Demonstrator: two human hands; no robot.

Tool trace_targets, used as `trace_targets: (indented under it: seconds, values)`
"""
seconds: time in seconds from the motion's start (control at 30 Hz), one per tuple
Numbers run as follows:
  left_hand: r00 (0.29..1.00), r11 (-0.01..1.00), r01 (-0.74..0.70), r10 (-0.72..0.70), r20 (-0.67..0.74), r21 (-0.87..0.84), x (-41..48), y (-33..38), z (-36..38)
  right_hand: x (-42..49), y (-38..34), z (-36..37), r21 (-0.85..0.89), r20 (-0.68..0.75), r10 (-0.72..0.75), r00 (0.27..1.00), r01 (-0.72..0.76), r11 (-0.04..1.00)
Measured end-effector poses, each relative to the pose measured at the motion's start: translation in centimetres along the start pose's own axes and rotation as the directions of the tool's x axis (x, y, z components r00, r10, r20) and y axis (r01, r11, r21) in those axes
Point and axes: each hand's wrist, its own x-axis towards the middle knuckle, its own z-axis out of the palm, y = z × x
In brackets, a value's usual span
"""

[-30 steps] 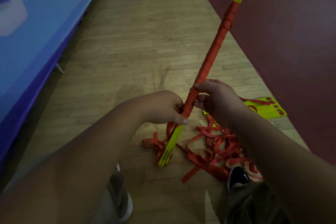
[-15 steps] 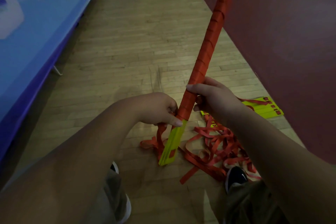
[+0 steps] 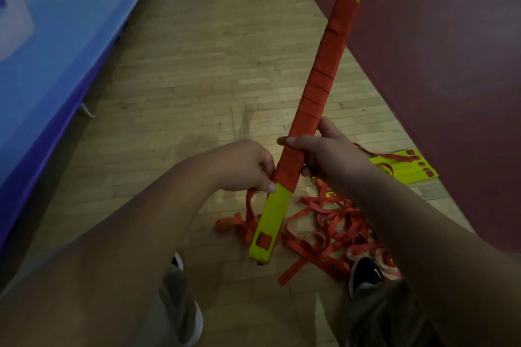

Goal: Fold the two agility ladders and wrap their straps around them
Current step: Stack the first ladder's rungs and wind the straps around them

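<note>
I hold a folded bundle of yellow ladder rungs [image 3: 317,90] tilted up and away from me, its upper two thirds wound in red strap. My right hand [image 3: 321,153] grips the wrapped part just above the bare yellow lower end [image 3: 270,222]. My left hand [image 3: 248,167] pinches the loose red strap [image 3: 249,210] at the bundle's left edge, where the wrap ends. A second stack of yellow rungs [image 3: 406,167] lies flat on the floor to the right, partly hidden by my right arm. Its tangled red straps [image 3: 329,234] are heaped on the wood floor below the bundle.
I stand on a wooden gym floor [image 3: 197,79]. A blue padded mat [image 3: 56,36] runs along the left, a dark red floor area [image 3: 437,51] along the right. My shoes [image 3: 365,275] are next to the strap heap.
The bundle has turned about its length, so its broad flat face now shows instead of its thin edge. Both hands stay at the same spot on it.
</note>
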Motion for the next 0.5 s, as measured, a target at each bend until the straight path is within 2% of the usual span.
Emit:
trace_targets:
  seconds: [0.2,0.5]
  values:
    - [1.000,0.999,0.016,-0.015,0.020,-0.045,0.07,-0.14,0.20,-0.23,-0.36,-0.01,-0.009,-0.018,-0.017,1.000,0.017,1.000]
    - [0.996,0.988,0.048,-0.059,0.073,0.148,0.60,-0.03,0.78,-0.34,0.08,0.83,-0.163,-0.060,-0.045,0.997,0.034,0.986]
